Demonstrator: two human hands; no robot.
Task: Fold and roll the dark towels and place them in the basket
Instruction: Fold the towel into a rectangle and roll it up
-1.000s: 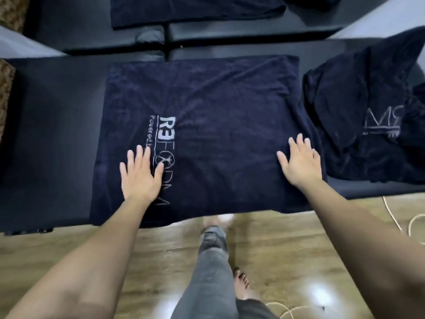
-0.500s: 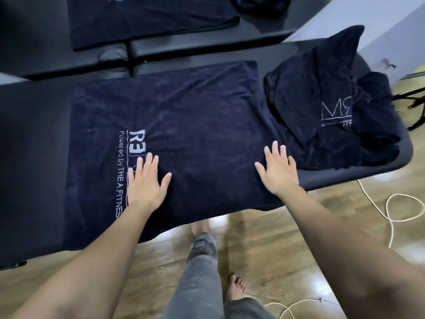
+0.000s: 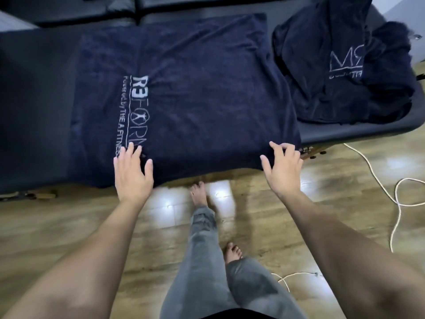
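Head view | dark towel [image 3: 202,93] spread flat on black padded bench [image 3: 34,107], long axis 9-to-3, near edge at 12 o'clock of both hands | left hand [image 3: 132,171] flat, fingers straight on near hem | right hand [image 3: 284,168] fingers curling at near right corner, grip unconfirmed | hands equally near | basket not seen.

Desk [image 3: 34,93], left part: bare black padding beside the spread towel [image 3: 195,100], open to a reach. Right part: crumpled towel heap [image 3: 345,72] just beside the spread towel's right edge, narrow strip of bare padding in front of it. Near edge: spread towel overhangs toward the wooden floor [image 3: 69,226]. Floor to the right: white cord [image 3: 391,196] looped near the desk corner. Far side: second padded surface [image 3: 92,10] abuts, seam between.
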